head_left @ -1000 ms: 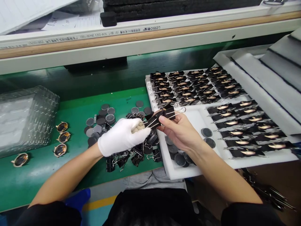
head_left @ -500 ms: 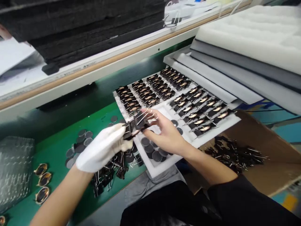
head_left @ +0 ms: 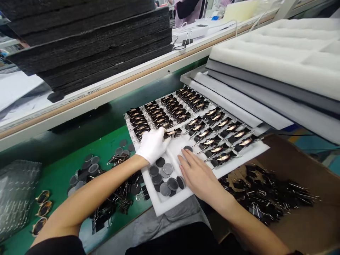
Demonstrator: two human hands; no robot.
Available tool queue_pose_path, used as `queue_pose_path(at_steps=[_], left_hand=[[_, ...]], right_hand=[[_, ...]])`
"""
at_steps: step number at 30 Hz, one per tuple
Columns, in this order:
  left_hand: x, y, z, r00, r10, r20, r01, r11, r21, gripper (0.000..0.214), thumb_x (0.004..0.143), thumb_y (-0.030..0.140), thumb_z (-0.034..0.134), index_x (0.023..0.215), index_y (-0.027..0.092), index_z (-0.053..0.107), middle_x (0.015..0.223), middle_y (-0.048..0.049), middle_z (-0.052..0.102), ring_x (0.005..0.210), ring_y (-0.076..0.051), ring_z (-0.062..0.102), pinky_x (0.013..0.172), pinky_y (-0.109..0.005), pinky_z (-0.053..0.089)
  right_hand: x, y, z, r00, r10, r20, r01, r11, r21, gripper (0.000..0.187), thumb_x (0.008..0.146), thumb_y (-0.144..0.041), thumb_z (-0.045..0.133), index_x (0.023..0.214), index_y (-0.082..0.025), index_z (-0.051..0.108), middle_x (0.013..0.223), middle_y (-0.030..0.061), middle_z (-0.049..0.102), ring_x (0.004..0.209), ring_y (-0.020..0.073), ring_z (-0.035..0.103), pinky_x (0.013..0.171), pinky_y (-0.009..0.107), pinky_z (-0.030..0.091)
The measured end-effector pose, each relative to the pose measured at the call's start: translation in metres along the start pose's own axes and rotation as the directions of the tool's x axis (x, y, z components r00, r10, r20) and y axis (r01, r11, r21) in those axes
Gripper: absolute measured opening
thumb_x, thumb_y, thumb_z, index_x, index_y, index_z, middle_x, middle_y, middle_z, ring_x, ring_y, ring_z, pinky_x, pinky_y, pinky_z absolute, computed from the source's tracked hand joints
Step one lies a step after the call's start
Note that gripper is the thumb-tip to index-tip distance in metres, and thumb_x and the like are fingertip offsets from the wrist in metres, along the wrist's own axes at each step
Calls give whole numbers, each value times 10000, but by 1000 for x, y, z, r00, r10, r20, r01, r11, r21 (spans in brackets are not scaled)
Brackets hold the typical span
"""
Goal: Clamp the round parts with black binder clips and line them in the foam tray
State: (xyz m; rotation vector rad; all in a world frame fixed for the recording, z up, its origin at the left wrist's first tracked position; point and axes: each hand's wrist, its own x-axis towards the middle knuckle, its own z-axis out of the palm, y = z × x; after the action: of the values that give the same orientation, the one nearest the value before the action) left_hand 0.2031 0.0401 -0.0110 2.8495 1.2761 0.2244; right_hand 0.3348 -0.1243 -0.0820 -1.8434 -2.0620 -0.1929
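My left hand point(head_left: 154, 144), in a white glove, is over the white foam tray point(head_left: 156, 209), its fingers closed at the near end of a row. A binder-clipped piece point(head_left: 173, 133) with a gold-coloured edge lies against its fingertips; their exact grip is partly hidden. My bare right hand point(head_left: 198, 173) rests on the tray's divider with fingers stretched out, the tips beside a dark round disc point(head_left: 188, 148). Several round discs point(head_left: 165, 188) lie in the compartment between my hands. Rows of clipped pieces point(head_left: 212, 141) fill other compartments.
Loose binder clips point(head_left: 114, 202) and more discs point(head_left: 89, 164) lie on the green bench point(head_left: 63, 148) at left, with round gold-rimmed parts point(head_left: 44, 208). A cardboard box point(head_left: 297, 223) of clips stands at right. Foam trays point(head_left: 265, 46) are stacked behind it; black foam slabs point(head_left: 106, 46) sit on the shelf.
The binder-clipped piece both hands held above the tray is now down at the row's end by my left hand. My right hand has let go and moved right and down onto the tray.
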Motion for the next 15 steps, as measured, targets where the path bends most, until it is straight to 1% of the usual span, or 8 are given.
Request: queue_pose_path(at_steps=[2,3,6,8,11,15], left_hand=[[-1,3,0,1000,23,-2,-23,997,68,325,979,441,560,1101,156,657,1051,-176,730,1077,-373,672,884,-477,470],[-2,3,0,999,36,-3,-35,995,92,314,974,438,567,1066,154,663,1054,-181,723,1095,-387,655,881,-485,462],[-3,4,-2,999,48,-21,-45,990,134,322,982,465,559,1023,163,661,1031,-155,716,1069,-370,647,854,-471,453],[-3,4,-3,998,38,-40,-31,986,163,338,995,491,536,1008,175,654,1005,-128,714,1033,-338,654,828,-443,452],[1,3,-3,999,32,-37,-24,980,199,344,1012,485,507,1056,176,651,1009,-116,718,1007,-314,663,798,-422,449],[12,6,-1,998,58,12,-60,979,193,302,985,440,569,1077,173,675,1017,-132,716,999,-338,661,798,-438,438]], right_hand=[[2,4,-6,997,-73,17,74,995,-67,460,952,-21,442,1377,4,615,1450,271,606,1340,368,603,1073,468,558],[3,7,-10,994,-107,11,108,988,-106,484,925,20,430,1371,10,618,1455,267,604,1341,365,602,1083,472,546],[8,13,-18,987,-161,-19,154,967,-202,487,913,51,409,1334,-9,647,1479,248,593,1378,365,569,1131,551,475],[10,16,-20,989,-146,-3,141,964,-227,469,926,30,431,1335,-32,652,1453,236,619,1370,361,573,1135,588,444],[9,19,-19,992,-111,65,124,961,-249,487,923,13,461,1374,-45,635,1421,237,643,1352,363,582,1146,612,410],[5,20,-20,987,-111,116,141,945,-295,498,945,-30,480,1429,-45,597,1493,244,583,1430,404,499,1185,688,320]])
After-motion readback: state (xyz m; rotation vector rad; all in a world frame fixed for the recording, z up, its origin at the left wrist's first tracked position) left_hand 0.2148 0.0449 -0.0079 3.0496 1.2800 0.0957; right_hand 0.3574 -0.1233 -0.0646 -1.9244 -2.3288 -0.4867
